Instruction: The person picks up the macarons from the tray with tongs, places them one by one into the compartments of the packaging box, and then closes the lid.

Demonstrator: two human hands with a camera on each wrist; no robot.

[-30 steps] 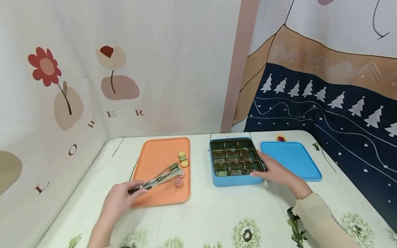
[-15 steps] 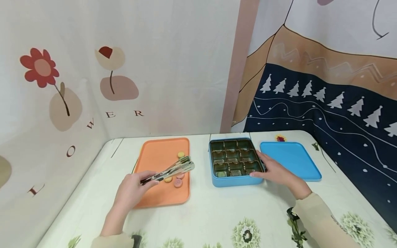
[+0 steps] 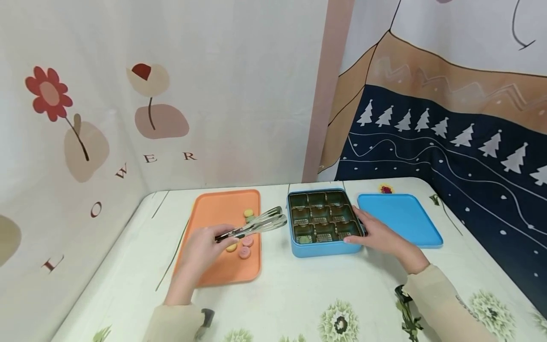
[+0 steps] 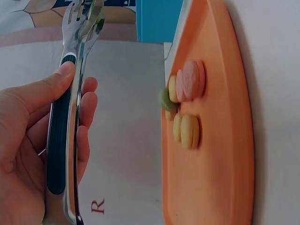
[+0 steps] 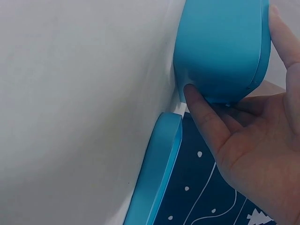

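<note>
Floral-clothed table (image 3: 299, 294) bears orange tray (image 3: 213, 270), blue tin (image 3: 325, 248), lid (image 3: 399, 218).

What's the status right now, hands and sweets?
Left hand grips tongs, green sweet pinched at tips. Right hand steadies blue tin. Nothing between tongs and tin.

Flower-print curtain (image 3: 128, 104) left, tree-patterned hanging (image 3: 448, 137) right, floral-clothed table (image 3: 299, 294).

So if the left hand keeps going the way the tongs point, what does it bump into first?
Probably the blue tin: the tongs in the left hand point at its near-left wall, though they may be higher.
</note>
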